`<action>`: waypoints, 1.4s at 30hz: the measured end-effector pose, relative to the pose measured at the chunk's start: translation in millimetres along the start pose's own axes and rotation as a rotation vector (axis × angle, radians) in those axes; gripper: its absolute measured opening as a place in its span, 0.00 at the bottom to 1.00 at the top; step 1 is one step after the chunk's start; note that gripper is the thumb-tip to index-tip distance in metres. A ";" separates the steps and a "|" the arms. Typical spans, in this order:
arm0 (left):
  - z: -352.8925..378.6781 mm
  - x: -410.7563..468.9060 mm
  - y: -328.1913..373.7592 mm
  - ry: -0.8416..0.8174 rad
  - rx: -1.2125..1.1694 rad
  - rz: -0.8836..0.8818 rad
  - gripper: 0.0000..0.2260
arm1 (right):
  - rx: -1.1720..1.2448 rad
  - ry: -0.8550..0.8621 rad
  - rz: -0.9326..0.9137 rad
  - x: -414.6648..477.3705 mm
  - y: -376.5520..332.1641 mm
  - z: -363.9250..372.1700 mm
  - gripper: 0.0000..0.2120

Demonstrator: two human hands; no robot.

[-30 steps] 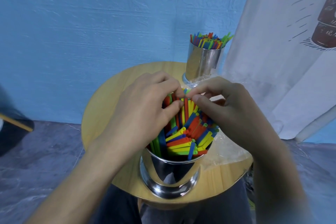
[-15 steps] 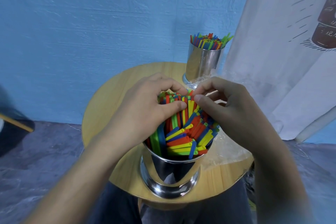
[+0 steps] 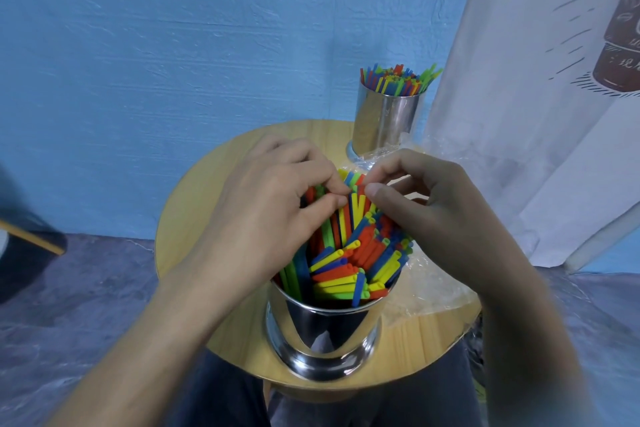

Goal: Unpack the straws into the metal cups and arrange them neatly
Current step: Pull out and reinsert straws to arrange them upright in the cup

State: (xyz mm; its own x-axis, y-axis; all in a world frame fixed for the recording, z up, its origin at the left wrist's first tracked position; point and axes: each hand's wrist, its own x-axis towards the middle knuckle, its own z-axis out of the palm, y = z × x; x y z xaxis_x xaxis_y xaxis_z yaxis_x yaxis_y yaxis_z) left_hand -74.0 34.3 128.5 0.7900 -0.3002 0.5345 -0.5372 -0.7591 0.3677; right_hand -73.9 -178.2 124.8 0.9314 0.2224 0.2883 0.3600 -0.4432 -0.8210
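Your left hand (image 3: 270, 218) and right hand (image 3: 446, 218) each pinch tops of the straws (image 3: 349, 253) (fanned, many-coloured) in the near metal cup (image 3: 325, 329).

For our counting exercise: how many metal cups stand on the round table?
2. The near cup stands at the table's front edge, full of straws; the far cup stands at the back right. None seems hidden.
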 end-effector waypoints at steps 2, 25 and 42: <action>-2.2 2.4 -2.8 -0.055 -0.073 -0.008 0.03 | -0.007 0.002 0.002 0.2 -0.3 0.2 0.06; -30.0 27.5 -6.5 -0.283 -0.524 -0.166 0.02 | -0.027 -0.039 -0.006 -0.1 0.8 -1.4 0.05; -44.0 52.7 -30.9 0.443 -1.025 -0.335 0.05 | 0.009 0.000 -0.038 1.0 -2.2 5.1 0.14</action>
State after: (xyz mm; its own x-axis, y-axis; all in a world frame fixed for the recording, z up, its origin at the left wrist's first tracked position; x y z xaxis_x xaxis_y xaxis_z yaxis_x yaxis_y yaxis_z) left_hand -28.7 67.4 178.8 0.8742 0.2088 0.4384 -0.4680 0.1211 0.8754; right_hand -74.0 -172.6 124.4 0.9171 0.2392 0.3190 0.3944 -0.4265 -0.8140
